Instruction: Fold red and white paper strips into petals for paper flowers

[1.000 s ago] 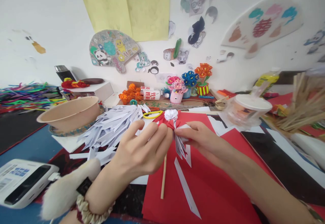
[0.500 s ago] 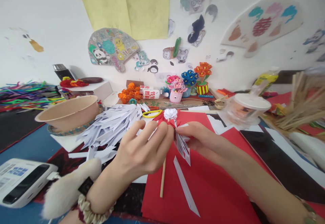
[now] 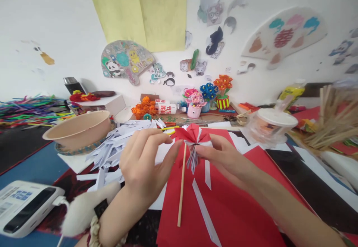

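The person's right hand point(image 3: 223, 155) pinches a red-and-white folded paper flower point(image 3: 192, 133) between thumb and fingers, above the far end of the red paper point(image 3: 237, 209). The left hand point(image 3: 145, 165) curves beside its petals, thumb and forefinger parted; whether they touch is unclear. A wooden stick point(image 3: 181, 191) runs along the red paper's left edge; white strips point(image 3: 109, 150) are heaped beyond that edge.

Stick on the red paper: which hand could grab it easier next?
Probably the left hand: its fingers look empty and apart, near the stick, while the right hand holds the folded paper.
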Demonstrator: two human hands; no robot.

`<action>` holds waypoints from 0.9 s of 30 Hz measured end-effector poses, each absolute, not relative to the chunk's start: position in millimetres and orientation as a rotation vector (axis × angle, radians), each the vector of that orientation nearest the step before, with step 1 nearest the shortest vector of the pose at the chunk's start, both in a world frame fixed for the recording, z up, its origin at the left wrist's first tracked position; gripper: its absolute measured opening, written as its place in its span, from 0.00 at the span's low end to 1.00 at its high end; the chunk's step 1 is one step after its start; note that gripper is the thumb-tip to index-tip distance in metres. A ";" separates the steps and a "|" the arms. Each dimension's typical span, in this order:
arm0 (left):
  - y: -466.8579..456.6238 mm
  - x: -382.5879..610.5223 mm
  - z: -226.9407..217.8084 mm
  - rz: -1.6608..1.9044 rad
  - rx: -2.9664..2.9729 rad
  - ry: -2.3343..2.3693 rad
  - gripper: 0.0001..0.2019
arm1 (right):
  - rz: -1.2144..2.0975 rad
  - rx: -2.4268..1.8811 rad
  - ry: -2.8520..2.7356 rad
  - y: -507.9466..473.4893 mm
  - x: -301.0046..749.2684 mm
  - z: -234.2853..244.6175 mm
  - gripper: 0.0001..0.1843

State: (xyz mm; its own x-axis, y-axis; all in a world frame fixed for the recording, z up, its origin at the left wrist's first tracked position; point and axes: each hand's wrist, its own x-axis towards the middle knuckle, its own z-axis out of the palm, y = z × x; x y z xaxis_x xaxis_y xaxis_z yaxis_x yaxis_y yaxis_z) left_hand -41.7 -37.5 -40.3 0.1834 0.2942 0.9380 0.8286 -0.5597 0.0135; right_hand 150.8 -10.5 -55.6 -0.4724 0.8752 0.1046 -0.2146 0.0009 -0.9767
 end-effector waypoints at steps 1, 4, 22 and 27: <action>-38.7 -39.7 -39.2 -1.471 -2.035 -1.152 0.08 | 1.583 -0.714 -1.422 -11.9 149.8 -54.2 0.08; -40.8 -34.7 -37.1 -1.748 -2.346 -1.533 0.09 | 1.542 -0.680 -1.450 -14.9 147.4 -50.5 0.06; -37.5 -31.7 -34.3 -2.534 -2.455 -1.978 0.07 | 1.467 -0.790 -1.564 -13.8 148.3 -52.7 0.11; -36.3 -36.2 -30.1 -2.330 -2.543 -2.064 0.07 | 1.514 -0.775 -1.570 -13.0 149.5 -50.5 0.09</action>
State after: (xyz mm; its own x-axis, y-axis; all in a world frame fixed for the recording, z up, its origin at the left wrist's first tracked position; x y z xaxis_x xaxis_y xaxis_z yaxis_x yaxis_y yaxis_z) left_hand -36.2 -36.3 -30.1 0.0169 0.9784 0.2062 0.0864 -0.2069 0.9745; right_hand 149.5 -13.0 -50.5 -0.4889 0.8624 0.1314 -0.1003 0.0941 -0.9905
